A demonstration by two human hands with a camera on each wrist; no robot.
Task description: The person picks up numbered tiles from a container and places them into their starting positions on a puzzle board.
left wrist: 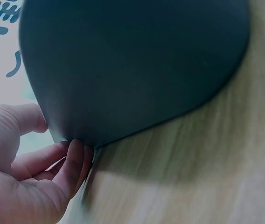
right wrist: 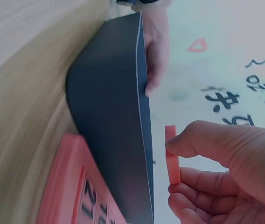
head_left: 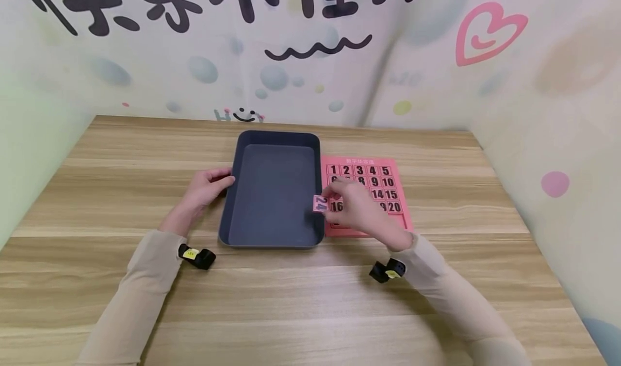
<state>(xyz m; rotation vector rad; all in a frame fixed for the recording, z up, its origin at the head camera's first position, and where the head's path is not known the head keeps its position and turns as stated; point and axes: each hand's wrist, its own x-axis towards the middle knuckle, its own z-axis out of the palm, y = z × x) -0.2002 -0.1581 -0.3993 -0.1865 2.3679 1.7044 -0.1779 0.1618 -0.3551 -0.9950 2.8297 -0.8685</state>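
A dark grey rectangular tray [head_left: 271,199] lies on the table, with nothing in it. At its left edge my left hand [head_left: 204,189] holds the wall, and in the left wrist view the thumb and fingertips [left wrist: 76,156] meet the tray's side. Over the tray's right rim, my right hand [head_left: 359,207] pinches a small pink number tile [head_left: 319,204] marked 24 between thumb and fingers. The right wrist view shows this tile [right wrist: 172,158] edge-on, raised above the rim. Beneath the right hand lies a pink number puzzle board [head_left: 406,223], partly covered by that hand.
The board sits right against the tray's right side, with rows of numbered tiles [head_left: 385,170] in it. A printed cloth wall [head_left: 301,102] stands along the back edge of the wooden table [head_left: 291,312]. Both wrists carry small black cameras [head_left: 196,256].
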